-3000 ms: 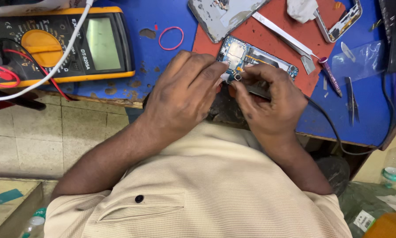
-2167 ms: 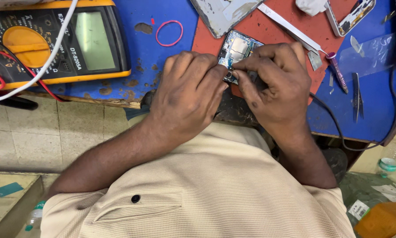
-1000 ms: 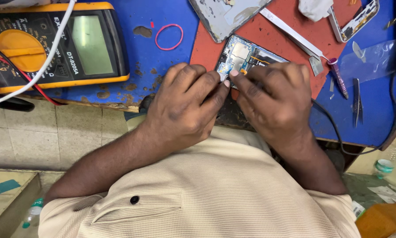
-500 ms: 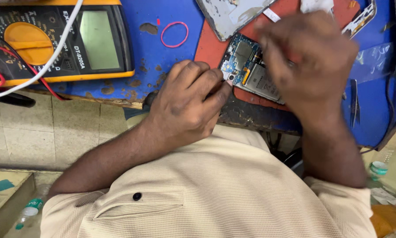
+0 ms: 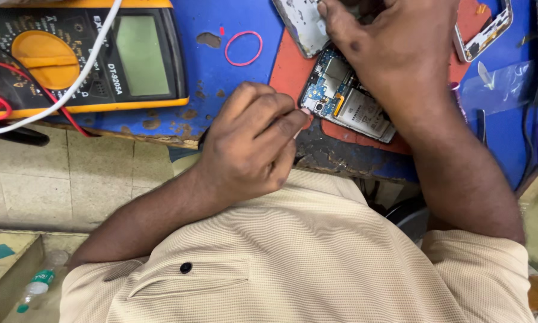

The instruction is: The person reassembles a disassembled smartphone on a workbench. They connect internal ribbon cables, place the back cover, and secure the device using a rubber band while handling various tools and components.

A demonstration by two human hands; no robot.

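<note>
An opened phone (image 5: 348,100) with bare circuit board and silver battery lies on a red mat (image 5: 286,67) at the bench edge. My left hand (image 5: 251,146) is curled, its thumb and forefinger pinched at the phone's lower left corner. My right hand (image 5: 397,45) reaches past the phone toward the top of the view, its thumb resting on a grey back cover (image 5: 299,24). Its fingertips run out of view, so I cannot tell if it holds anything.
A yellow and black multimeter (image 5: 89,57) with red and white leads sits on the blue bench (image 5: 221,90) at left. A pink rubber band (image 5: 243,48) lies beside the mat. A phone frame (image 5: 487,30), clear plastic bag (image 5: 499,90) and tweezers (image 5: 481,125) are at right.
My right hand has lifted off the phone and moved up toward the back cover. The phone's board and battery now show. My left hand stays at the phone's corner.
</note>
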